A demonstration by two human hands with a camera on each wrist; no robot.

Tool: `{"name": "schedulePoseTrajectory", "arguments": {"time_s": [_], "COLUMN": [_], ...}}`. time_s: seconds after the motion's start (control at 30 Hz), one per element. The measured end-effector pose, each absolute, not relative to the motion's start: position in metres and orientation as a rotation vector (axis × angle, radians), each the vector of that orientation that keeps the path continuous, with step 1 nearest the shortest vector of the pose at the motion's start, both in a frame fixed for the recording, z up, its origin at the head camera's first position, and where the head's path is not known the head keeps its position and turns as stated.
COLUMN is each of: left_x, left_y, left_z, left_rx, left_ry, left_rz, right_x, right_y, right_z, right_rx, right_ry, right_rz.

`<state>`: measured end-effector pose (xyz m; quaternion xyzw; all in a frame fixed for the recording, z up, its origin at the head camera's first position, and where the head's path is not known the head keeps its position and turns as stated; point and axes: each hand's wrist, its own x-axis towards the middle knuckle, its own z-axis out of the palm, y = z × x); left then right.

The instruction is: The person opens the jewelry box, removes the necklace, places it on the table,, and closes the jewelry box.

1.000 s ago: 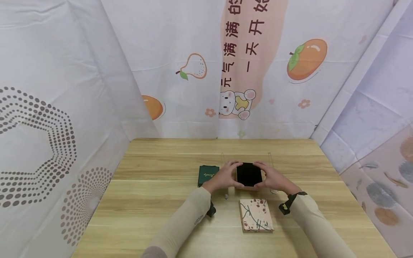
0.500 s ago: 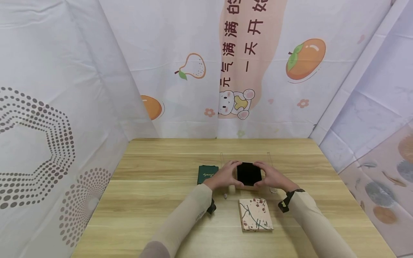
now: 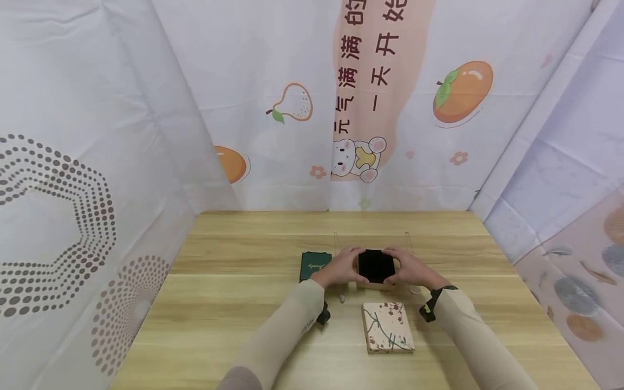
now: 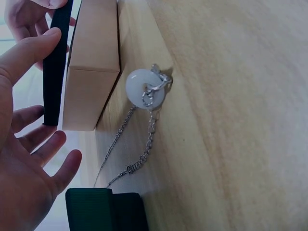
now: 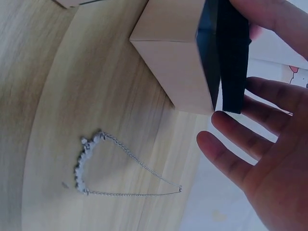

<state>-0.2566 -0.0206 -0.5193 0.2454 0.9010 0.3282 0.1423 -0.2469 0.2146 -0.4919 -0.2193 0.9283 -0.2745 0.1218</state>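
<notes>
My left hand [image 3: 341, 268] and right hand [image 3: 411, 268] hold a square black insert [image 3: 376, 265] by its opposite sides, thumbs at the near corners. It sits at the opening of a beige box [image 4: 91, 72]; in the right wrist view a narrow gap parts the insert [image 5: 234, 62] from the box wall [image 5: 178, 57]. Left of the box lies a necklace with a white ring pendant [image 4: 137, 89]. A silver necklace with a beaded front [image 5: 84, 161] lies on the right. The insert's underside and the box's interior are hidden.
A flower-patterned lid [image 3: 388, 327] lies on the wooden table [image 3: 234, 303], nearer to me than the box. Beside my left hand stands a dark green jewelry box [image 3: 314, 265] with gold lettering. Printed curtains [image 3: 273, 179] hang behind the table.
The head view has shifted very slightly. Both hands keep their hold on the black insert in almost the same place.
</notes>
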Motion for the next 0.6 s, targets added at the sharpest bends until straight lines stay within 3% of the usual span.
{"name": "schedulePoseTrajectory", "arguments": {"time_s": [0.6], "left_x": [-0.2592], "left_y": [-0.0175], "left_z": [-0.5232], "left_rx": [0.680], "left_ry": [2.623], "left_rz": [0.884], "right_x": [-0.2518], "right_y": [0.2163], "right_z": [-0.4971], "right_rx": [-0.599], "right_ry": [2.684], "right_rz": [-0.784]}}
